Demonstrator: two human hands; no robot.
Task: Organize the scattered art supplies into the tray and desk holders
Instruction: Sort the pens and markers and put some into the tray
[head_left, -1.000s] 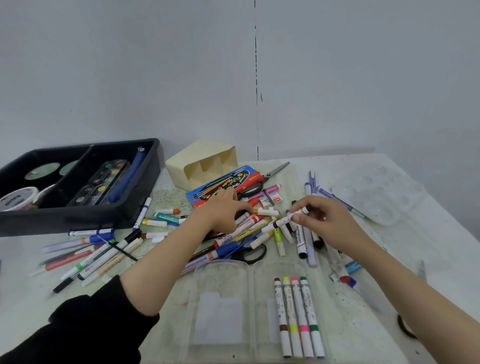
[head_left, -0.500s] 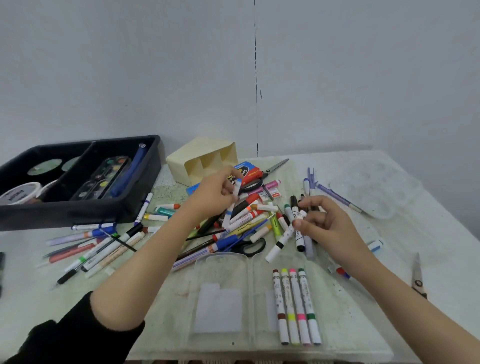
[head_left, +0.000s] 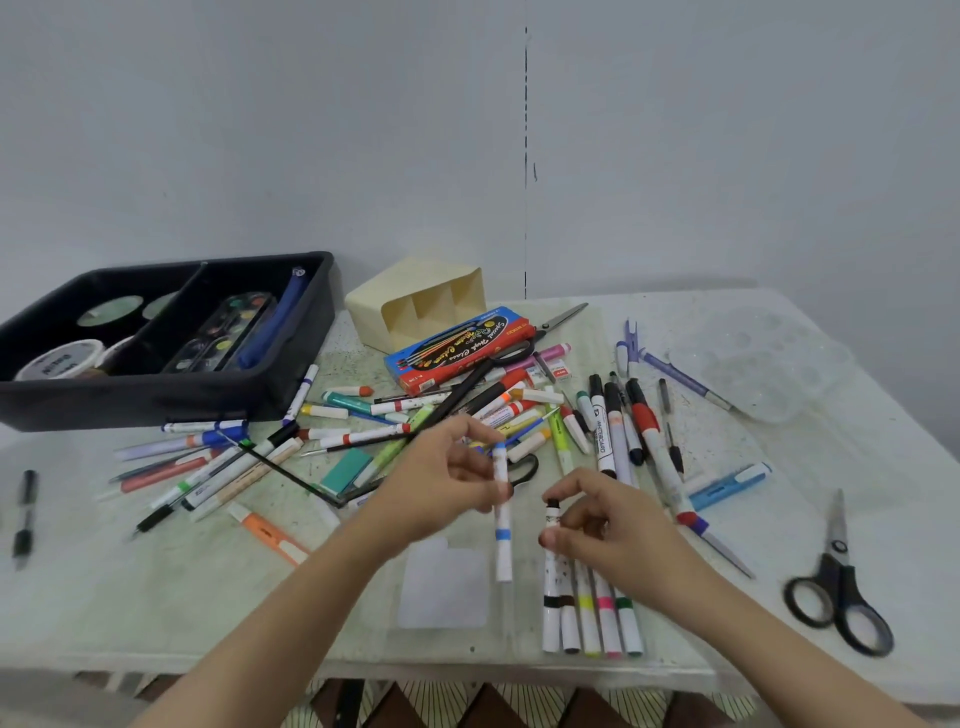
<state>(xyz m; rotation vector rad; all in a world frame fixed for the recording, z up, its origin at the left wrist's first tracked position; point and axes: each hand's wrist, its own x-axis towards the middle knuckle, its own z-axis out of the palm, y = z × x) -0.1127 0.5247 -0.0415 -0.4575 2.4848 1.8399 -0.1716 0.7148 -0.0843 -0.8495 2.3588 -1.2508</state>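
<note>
My left hand (head_left: 441, 488) holds a white marker with blue bands (head_left: 502, 540) upright over the open clear plastic case (head_left: 447, 587). My right hand (head_left: 602, 519) pinches a white marker with a black band (head_left: 551, 587), laid at the left end of a row of several markers (head_left: 597, 618) in the case's right half. Behind both hands a pile of pens, markers and paint tubes (head_left: 415, 421) lies scattered on the table. At the back left stands a black tray (head_left: 171, 400). A cream desk holder (head_left: 415, 301) lies on its side beside it.
A red and blue brush box (head_left: 457, 348) and scissors (head_left: 550, 327) lie behind the pile. A clear palette (head_left: 758, 364) sits at the back right. Black-handled scissors (head_left: 836, 587) lie at the right. A black pen (head_left: 23, 509) lies far left. The table's front edge (head_left: 363, 670) runs below the case.
Both hands came toward me from the pile. My left hand carried the blue-banded marker over the case. My right hand brought the black-banded marker down beside the row in the case.
</note>
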